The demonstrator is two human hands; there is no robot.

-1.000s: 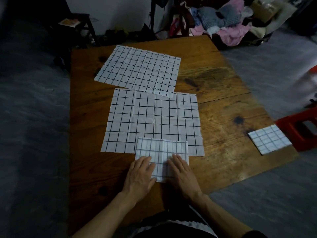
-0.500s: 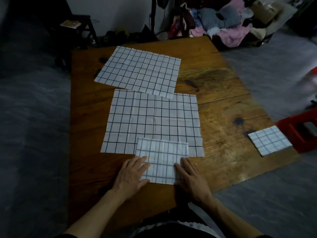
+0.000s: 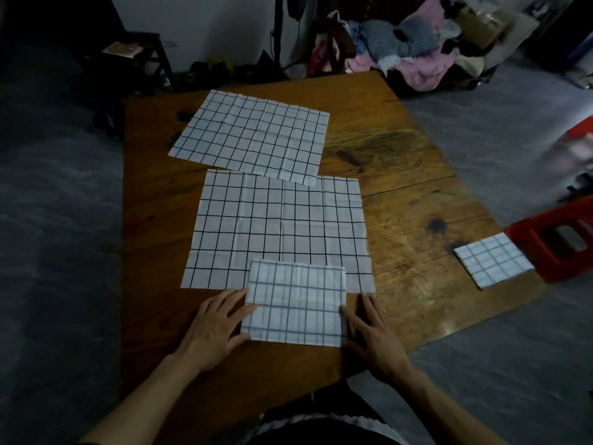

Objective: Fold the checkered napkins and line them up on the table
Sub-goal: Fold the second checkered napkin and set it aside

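A folded checkered napkin (image 3: 296, 303) lies near the table's front edge, overlapping the lower edge of a large unfolded napkin (image 3: 279, 229). My left hand (image 3: 218, 326) lies flat with straight fingers touching the folded napkin's left edge. My right hand (image 3: 373, 332) lies flat on the wood, its fingers touching the napkin's right edge. A second unfolded napkin (image 3: 253, 136) is spread farther back, its near corner overlapping the middle one. A small folded napkin (image 3: 494, 260) sits at the table's right corner.
The wooden table (image 3: 407, 220) has bare wood on its right half. A red plastic stool (image 3: 564, 239) stands just past the right corner. A pile of clothes (image 3: 417, 49) lies behind the table, and a dark stool (image 3: 138, 56) stands at the back left.
Both hands have slid apart from the middle of the folded napkin to its left and right edges. The napkin now lies flatter and wider.
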